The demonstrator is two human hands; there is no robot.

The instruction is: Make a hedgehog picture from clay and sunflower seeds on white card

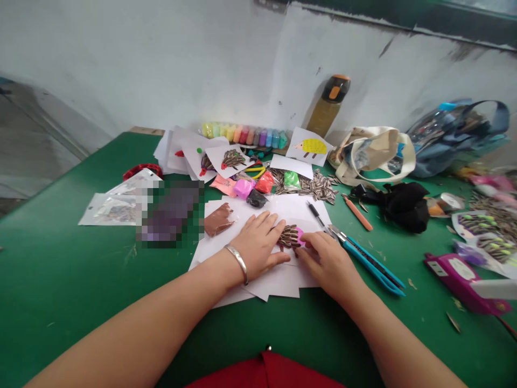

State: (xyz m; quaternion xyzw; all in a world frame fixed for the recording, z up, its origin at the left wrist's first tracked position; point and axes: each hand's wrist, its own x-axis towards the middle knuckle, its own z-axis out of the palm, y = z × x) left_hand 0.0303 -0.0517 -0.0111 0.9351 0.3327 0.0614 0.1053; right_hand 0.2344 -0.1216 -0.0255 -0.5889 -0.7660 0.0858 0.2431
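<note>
Between my hands, on a stack of white paper [283, 277], lies a small hedgehog figure [290, 236] of striped seeds with a pink clay face. My left hand [260, 245] rests flat on the paper at its left side, fingers spread, a silver bangle on the wrist. At the pink face, the thumb and fingers of my right hand [325, 258] are drawn together; whether they pinch any clay is hidden. A packet of brown clay [219, 219] is on the paper beyond my left wrist. A black pen [317, 214] touches the paper's right edge.
Tweezers and a blue cutter [374, 264] lie right of my right hand. Clay packets, seeds [319, 186] and finished cards [233, 160] are behind the paper. Farther right are an orange tool [357, 213], a black bag [407, 207] and a magenta device [464, 283]. A bottle [329, 108] stands by the wall.
</note>
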